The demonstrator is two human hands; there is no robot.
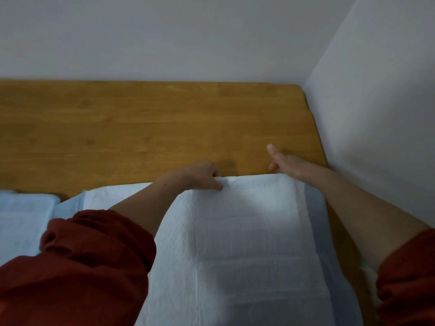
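Observation:
A large pale blue quilted pad (247,231) lies spread on the wooden table (141,128), its far edge in the middle of the view. My left hand (202,175) grips that far edge, thumb on top and fingers curled under. At the pad's far right corner my right hand (284,164) has its fingers stretched out flat over the table. Whether it holds the pad I cannot tell. Both forearms are bare, with red sleeves pushed up.
A second pale blue pad (26,220) lies at the left, partly hidden by my left sleeve. White walls (376,102) close the table at the back and along the right side. Bare wood lies beyond the pad.

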